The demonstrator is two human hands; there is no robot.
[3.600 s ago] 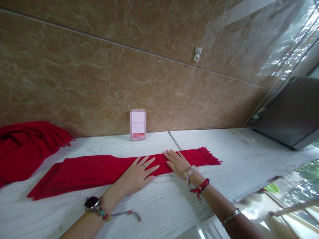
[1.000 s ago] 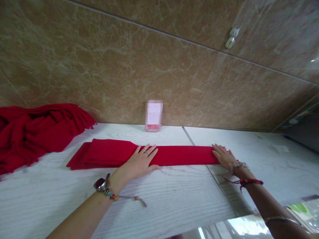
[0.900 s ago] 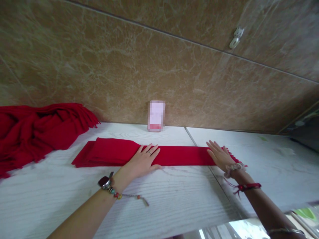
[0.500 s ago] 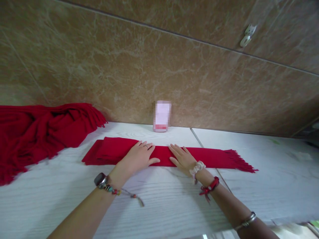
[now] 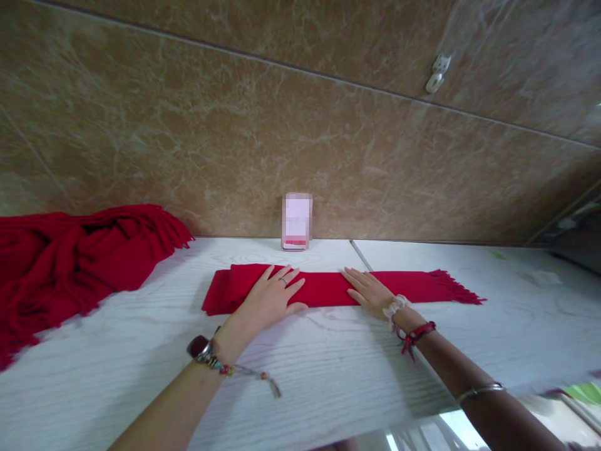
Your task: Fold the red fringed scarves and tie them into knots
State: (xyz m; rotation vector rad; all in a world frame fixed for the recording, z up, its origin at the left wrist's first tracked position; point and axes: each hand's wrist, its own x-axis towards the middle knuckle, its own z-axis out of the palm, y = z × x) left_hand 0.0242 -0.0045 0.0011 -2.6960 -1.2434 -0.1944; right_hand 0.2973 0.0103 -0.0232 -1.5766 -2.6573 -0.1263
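A red scarf (image 5: 323,289) lies folded into a long narrow strip on the white wood-grain table, its fringe pointing right and its thicker folded end at the left. My left hand (image 5: 272,294) rests on the thicker part with fingers spread and palm down; it wears a ring. Farther right, my right hand (image 5: 369,291) lies flat across the strip, fingers stretched out. Neither hand grips the cloth. Parts of the scarf are hidden under both hands.
A second red fringed cloth (image 5: 94,257) lies heaped at the far left. A phone (image 5: 297,220), its screen blurred, leans against the brown marbled wall (image 5: 211,138). A white hook (image 5: 438,74) is fixed to that wall. The table (image 5: 300,369) ends at the front right.
The folded left end of the scarf has shifted right, making the strip shorter. Both hands have moved right, the right hand farther, so they are wider apart. The view has also turned slightly.
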